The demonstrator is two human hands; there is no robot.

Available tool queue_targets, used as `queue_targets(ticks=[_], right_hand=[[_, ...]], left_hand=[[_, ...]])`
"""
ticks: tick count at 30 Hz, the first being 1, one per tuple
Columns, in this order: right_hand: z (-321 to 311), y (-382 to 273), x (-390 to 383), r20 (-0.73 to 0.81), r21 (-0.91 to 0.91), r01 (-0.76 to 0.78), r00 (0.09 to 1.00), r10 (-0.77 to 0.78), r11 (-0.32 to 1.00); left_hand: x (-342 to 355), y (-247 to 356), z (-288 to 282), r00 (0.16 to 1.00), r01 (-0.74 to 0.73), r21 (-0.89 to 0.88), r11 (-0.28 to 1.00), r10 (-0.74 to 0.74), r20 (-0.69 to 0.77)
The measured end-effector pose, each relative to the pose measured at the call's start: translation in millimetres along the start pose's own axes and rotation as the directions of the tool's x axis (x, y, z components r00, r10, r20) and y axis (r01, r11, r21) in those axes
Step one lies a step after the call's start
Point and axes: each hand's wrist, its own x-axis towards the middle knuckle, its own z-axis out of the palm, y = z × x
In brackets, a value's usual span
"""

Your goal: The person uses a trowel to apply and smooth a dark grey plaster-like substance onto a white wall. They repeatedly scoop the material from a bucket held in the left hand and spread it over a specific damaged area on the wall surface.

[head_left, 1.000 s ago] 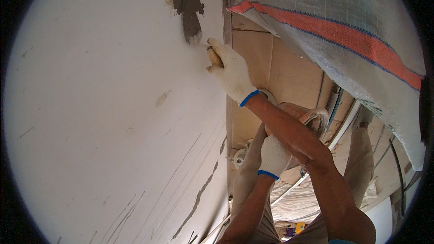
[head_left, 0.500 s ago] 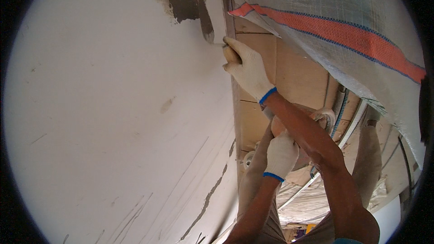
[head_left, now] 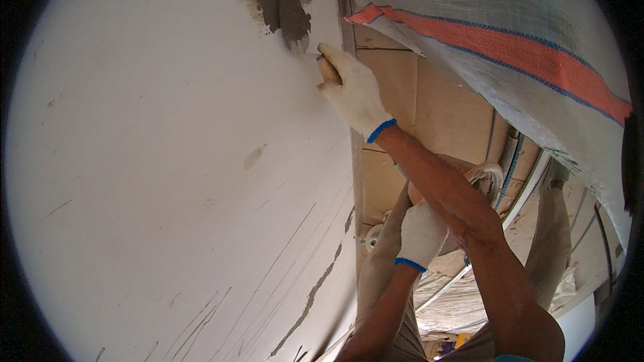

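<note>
My right hand (head_left: 354,90), in a white knit glove with a blue cuff, is closed round the wooden handle of a trowel (head_left: 328,70). The blade lies against the pale wall (head_left: 154,134), at the lower end of a dark grey wet patch of filler (head_left: 282,7). Lower down, below my right forearm, my left hand (head_left: 422,233) wears a matching glove and has its fingers curled. What it grips is mostly hidden behind the right forearm; a rounded, light-rimmed thing (head_left: 494,175) shows beyond that arm.
A translucent woven sheet with a red stripe (head_left: 496,37) hangs at the upper right. Brown boards (head_left: 446,114) line the floor along the wall's edge strip (head_left: 350,60). Hoses and a white bar (head_left: 526,188) lie at the right. A grey filled crack (head_left: 312,298) runs down the lower wall.
My right hand and the trowel have moved slightly left and up along the wall. The grey patch now reaches farther down and right. My left hand stays in nearly the same place.
</note>
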Motion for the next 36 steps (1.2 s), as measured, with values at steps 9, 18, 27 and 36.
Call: queue_targets(ticks=[9,18,27,36], right_hand=[[-5.6,-24.0,-24.5,0.1,0.018,0.032,0.994,-0.034,0.999],[-12.7,10.8,-10.7,-0.065,0.02,0.118,0.991,-0.117,0.993],[1.5,19.6,17.2,-0.069,-0.115,0.066,0.995,-0.074,0.991],[-6.5,20.7,18.7,0.041,-0.163,0.02,0.999,-0.014,0.986]], left_hand=[[-1.6,-11.2,14.3,0.988,-0.121,0.032,0.992,0.123,-0.088],[3.7,9.3,-3.5,0.999,0.021,0.051,0.999,-0.019,-0.033],[3.5,-1.7,1.2,0.998,-0.029,0.014,0.999,0.029,-0.06],[4.6,0.4,-4.0,1.0,0.002,0.037,0.999,-0.002,-0.022]])
